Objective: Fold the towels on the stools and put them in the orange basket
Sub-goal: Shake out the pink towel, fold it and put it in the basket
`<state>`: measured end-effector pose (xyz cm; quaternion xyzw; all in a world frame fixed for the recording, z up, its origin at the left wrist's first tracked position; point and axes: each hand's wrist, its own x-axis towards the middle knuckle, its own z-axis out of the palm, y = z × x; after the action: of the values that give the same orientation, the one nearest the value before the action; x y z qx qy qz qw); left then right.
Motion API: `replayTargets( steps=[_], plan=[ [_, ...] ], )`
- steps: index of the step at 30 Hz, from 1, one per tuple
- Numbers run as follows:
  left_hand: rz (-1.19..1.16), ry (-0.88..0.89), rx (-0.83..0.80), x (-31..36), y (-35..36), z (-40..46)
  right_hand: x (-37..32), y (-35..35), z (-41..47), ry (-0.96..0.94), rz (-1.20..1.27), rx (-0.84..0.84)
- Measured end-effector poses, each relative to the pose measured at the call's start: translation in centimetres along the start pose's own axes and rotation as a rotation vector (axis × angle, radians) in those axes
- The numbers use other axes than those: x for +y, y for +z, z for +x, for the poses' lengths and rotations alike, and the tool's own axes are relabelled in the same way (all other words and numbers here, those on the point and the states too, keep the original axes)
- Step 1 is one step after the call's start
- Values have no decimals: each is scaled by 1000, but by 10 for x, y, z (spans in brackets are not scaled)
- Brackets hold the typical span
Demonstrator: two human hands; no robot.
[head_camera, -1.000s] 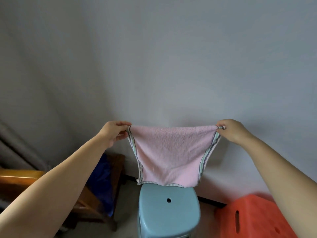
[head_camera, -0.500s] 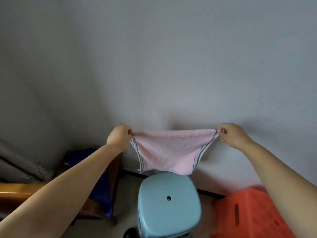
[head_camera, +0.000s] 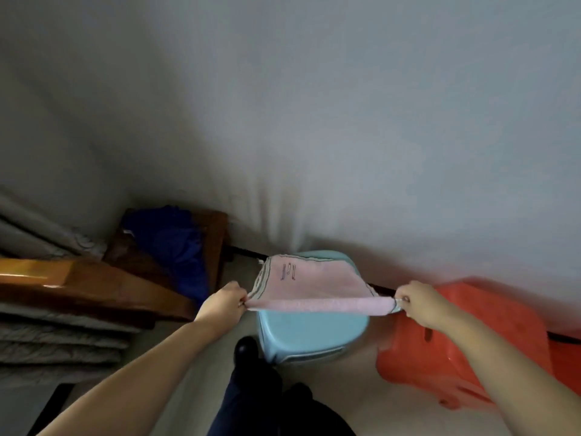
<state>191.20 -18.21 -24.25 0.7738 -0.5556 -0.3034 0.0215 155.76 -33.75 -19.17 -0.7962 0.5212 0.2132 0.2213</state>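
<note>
A pink towel with striped edges is stretched between my two hands over a light blue stool. Its far half lies flat on the stool's seat, and its near edge is held taut above the seat. My left hand pinches the towel's left corner. My right hand pinches the right corner. An orange plastic stool or basket stands just right of the blue stool, partly behind my right forearm.
A wooden stool with a dark blue cloth on it stands at the left against the grey wall. A wooden bed frame with grey bedding lies further left. My dark trouser legs and a shoe are below the blue stool.
My hands have come down from chest height to seat level with the towel. The towel, which hung vertically, now lies half on the blue stool. The camera has tilted down.
</note>
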Motion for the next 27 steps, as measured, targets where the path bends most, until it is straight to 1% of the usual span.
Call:
replayTargets(
  steps=[2,4,8,11,16,20,22,25,27],
  plan=[
    [-11,-67,-87,-11,34,-10,3,42,-1,-1,39,-64],
    [-38,-124,-160,-21,62,-20,6,80,-3,-18,78,-89],
    [-44,-168,-232,-37,88,-9,10,122,9,28,110,-127],
    [-74,-204,-203,-42,88,21,12,122,33,79,130,-113],
    [-199,-255,-83,-45,75,102,18,107,100,221,337,65],
    [-437,-383,22,-45,83,161,17,115,159,383,506,156],
    [-570,-472,66,-44,96,183,16,128,180,449,606,224],
    [-693,-567,123,-49,120,210,15,157,201,554,768,299],
    [-789,-593,117,-54,134,212,13,174,205,594,834,324]
  ],
)
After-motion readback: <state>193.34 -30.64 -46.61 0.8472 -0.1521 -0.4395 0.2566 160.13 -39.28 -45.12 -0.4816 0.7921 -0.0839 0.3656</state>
